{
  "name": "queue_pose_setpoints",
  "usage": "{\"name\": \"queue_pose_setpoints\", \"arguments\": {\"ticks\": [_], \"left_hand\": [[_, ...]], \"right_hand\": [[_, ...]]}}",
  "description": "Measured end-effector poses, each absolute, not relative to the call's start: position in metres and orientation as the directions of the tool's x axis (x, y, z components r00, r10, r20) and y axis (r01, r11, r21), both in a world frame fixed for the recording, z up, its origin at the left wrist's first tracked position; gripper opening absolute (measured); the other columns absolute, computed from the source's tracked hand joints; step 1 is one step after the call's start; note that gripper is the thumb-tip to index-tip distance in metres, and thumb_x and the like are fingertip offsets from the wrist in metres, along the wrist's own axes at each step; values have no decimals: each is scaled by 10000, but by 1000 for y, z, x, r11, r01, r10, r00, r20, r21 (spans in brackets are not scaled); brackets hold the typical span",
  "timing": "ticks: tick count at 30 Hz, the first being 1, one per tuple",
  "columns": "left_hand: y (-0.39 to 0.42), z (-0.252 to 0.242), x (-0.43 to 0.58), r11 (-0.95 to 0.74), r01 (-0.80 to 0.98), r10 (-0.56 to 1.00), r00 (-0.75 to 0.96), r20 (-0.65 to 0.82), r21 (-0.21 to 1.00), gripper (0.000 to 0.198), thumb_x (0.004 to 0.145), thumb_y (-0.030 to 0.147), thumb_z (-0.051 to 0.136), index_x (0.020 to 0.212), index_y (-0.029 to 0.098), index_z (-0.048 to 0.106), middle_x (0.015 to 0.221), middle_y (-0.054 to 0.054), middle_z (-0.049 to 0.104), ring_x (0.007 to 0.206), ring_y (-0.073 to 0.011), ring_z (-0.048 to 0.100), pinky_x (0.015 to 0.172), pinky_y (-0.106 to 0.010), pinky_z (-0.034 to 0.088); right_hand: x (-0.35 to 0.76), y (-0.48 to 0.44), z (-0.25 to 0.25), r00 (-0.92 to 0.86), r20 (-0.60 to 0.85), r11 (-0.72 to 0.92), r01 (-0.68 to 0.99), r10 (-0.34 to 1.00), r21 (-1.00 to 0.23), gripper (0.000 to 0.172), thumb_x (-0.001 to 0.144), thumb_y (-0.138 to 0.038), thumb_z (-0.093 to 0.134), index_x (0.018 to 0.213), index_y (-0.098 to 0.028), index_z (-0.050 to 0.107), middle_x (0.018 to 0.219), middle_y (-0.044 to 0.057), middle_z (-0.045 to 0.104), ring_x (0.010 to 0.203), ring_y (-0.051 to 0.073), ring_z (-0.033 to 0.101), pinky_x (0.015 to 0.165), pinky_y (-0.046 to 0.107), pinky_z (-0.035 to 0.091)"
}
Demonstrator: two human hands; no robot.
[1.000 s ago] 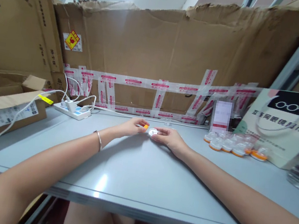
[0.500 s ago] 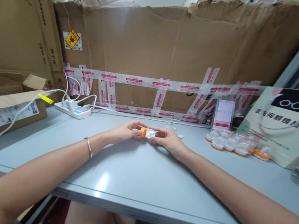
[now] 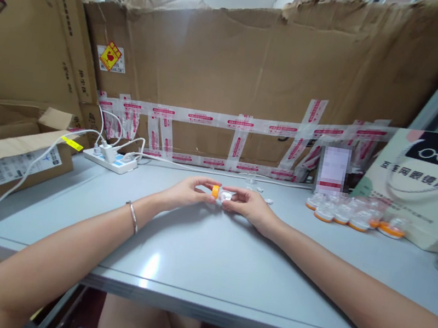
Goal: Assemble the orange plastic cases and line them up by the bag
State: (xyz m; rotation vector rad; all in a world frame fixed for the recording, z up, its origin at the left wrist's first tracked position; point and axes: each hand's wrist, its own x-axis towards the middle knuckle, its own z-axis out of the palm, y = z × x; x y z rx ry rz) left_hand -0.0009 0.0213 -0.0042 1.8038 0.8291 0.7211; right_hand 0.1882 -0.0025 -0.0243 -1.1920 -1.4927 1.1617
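Note:
Near the middle of the grey table [image 3: 196,254], my left hand [image 3: 189,193] pinches a small orange ring-like part [image 3: 215,191] between thumb and fingers. Just to its right, my right hand [image 3: 249,205] holds a small round white and clear piece [image 3: 225,196] by its edge. The two pieces are side by side, very close; whether they touch is too small to tell. Behind my right hand lie a small clear part [image 3: 250,178] and a few small white pieces [image 3: 268,201].
Several clear domed pieces with orange bases [image 3: 358,224] stand at the right, beside a paper bag [image 3: 416,201]. A power strip [image 3: 119,164] with white cables and an open cardboard box [image 3: 15,165] are at the left. A large taped carton [image 3: 209,68] stands behind.
The piece in my right hand has turned and now looks clearer, less white. The orange part has turned slightly in my left hand. The whole view has shifted a little.

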Motion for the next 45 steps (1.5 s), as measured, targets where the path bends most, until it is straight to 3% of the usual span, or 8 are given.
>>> {"name": "queue_pose_setpoints", "arguments": {"ticks": [7,12,22,36,40,45], "left_hand": [[20,-4,1,-224,178,833,545,93,958,441,675,171,631,1096,144,505,1036,-95,591,789,-143,623,791,-329,462],[18,-2,2,-270,236,830,548,102,934,356,666,169,630,1008,129,541,1020,-85,596,773,-124,606,778,-302,458],[15,1,4,-357,352,823,557,113,865,354,684,195,580,1028,113,556,1018,-88,608,784,-135,596,736,-268,454],[10,-2,7,-578,481,773,582,253,660,254,723,287,540,901,130,630,829,-40,668,694,-135,597,632,-209,430],[10,-5,8,-566,473,776,582,244,675,252,726,301,539,888,134,637,817,-38,680,703,-142,605,640,-207,437],[11,-7,7,-541,452,780,584,223,709,263,705,311,559,863,120,649,799,-50,684,709,-150,608,655,-214,448]], "right_hand": [[187,-4,-23,-126,125,141,129,984,-981,386,616,-158,683,987,-142,580,629,-26,607,599,104,598,627,233,475],[185,-7,-21,-120,161,177,136,980,-975,366,574,-153,704,919,-144,581,614,-24,615,572,111,596,590,232,472],[183,-5,-28,-162,246,274,182,956,-944,337,553,-224,717,847,-163,563,621,-23,608,579,116,594,578,236,468],[179,-12,-28,-202,256,305,271,945,-913,345,596,-239,675,908,-167,546,652,-17,619,607,124,596,603,250,458],[178,-15,-27,-214,260,311,255,942,-916,428,606,-214,656,996,-185,482,651,-29,624,644,136,612,632,259,463],[178,-17,-29,-240,279,338,256,930,-906,382,640,-196,624,976,-207,443,658,-41,617,663,133,617,641,256,456]]}}
